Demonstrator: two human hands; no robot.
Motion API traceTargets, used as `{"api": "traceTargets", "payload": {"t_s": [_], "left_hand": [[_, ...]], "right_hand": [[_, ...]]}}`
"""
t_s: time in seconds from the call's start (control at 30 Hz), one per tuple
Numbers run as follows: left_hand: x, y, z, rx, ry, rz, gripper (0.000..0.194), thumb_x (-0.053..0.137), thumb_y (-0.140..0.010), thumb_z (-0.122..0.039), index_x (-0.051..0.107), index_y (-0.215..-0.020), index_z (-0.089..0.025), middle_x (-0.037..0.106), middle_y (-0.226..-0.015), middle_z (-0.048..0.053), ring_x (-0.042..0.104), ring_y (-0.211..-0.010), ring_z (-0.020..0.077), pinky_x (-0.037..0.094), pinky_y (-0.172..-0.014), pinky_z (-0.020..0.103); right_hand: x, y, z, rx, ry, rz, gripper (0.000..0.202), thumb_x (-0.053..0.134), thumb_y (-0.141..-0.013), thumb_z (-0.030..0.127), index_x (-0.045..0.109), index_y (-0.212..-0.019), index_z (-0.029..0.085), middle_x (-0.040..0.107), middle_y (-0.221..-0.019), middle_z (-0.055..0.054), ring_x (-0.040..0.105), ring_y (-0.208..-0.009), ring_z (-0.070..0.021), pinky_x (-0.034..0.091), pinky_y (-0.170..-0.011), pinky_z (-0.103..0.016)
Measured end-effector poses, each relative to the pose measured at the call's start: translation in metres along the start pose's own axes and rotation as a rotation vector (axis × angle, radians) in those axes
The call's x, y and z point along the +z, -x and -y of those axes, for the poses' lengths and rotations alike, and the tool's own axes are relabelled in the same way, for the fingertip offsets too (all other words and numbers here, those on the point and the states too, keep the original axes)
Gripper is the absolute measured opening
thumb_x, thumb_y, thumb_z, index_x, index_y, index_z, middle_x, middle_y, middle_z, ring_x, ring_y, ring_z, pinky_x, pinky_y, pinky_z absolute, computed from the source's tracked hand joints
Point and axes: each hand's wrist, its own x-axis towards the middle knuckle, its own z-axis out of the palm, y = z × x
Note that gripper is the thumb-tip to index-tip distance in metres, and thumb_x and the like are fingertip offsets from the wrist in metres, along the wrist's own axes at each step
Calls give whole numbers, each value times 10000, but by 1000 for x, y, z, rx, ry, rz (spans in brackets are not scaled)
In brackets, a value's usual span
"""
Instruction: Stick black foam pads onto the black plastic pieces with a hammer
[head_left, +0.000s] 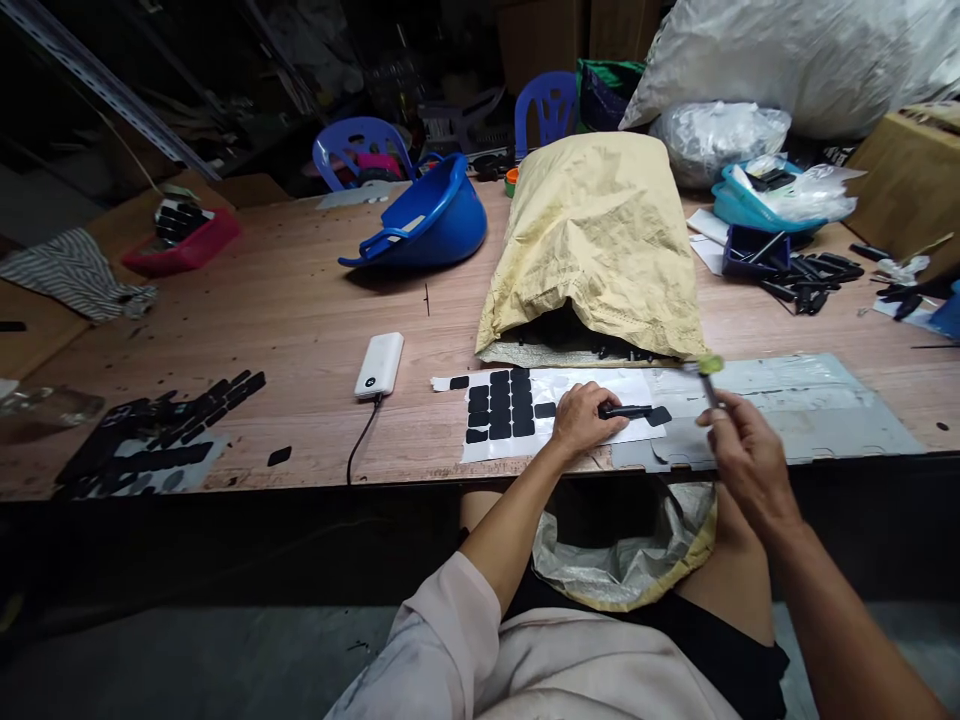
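Observation:
My left hand is closed around a slim black tube, which lies level just above a white sheet. At the tube's right end is a black rounded patch; whether they touch I cannot tell. Rows of similar black patches cover the left part of the sheet. My right hand grips a small hammer by its handle, its yellow-green head pointing up and slightly blurred. It is raised over a grey board, right of the tube.
Behind the sheet lies a yellow sack, its mouth facing me with small black pieces inside. A white power bank with a cable and a blue basin stand left. Black tubes lie back right. An open sack rests across my lap.

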Motion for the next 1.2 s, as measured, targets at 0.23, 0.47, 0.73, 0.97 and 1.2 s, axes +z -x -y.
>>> {"api": "traceTargets", "payload": {"t_s": [0.23,0.47,0.73,0.97,1.2], "left_hand": [[0,-2,-2,-50,51,11,171,911,-773,-289,787,-879,-240,716,-940,-5,638,-951,202,497,-907,343],[-1,0,-6,-77,41,3,159,903,-784,-289,763,-849,-247,729,-963,-11,632,-992,211,487,-900,334],[1,0,-6,-64,40,-4,155,905,-774,-294,795,-873,-249,724,-949,0,630,-990,219,492,-916,346],[1,0,-5,-54,32,-4,137,878,-782,-286,793,-882,-248,733,-968,3,631,-1005,228,506,-919,356],[0,1,-5,-32,-9,5,148,865,-801,-282,781,-917,-242,737,-991,8,642,-1028,236,513,-948,366]], "right_hand": [[30,37,33,-198,23,108,421,535,-1053,349,716,-1423,264,780,-1314,-81,749,-1177,-240,603,-988,-349],[34,43,34,-196,231,168,445,503,-1069,286,691,-1472,303,814,-1180,-65,794,-1008,-244,621,-840,-320],[25,39,32,-130,175,102,446,501,-1068,358,693,-1467,305,782,-1321,-58,769,-1148,-259,620,-930,-350],[5,21,20,-72,231,-15,460,498,-1061,429,692,-1458,299,754,-1378,-73,721,-1234,-272,573,-1014,-383],[-27,-53,-9,208,718,-34,465,488,-1021,369,739,-1383,218,720,-1229,-179,676,-833,-271,461,-695,-383]]}}
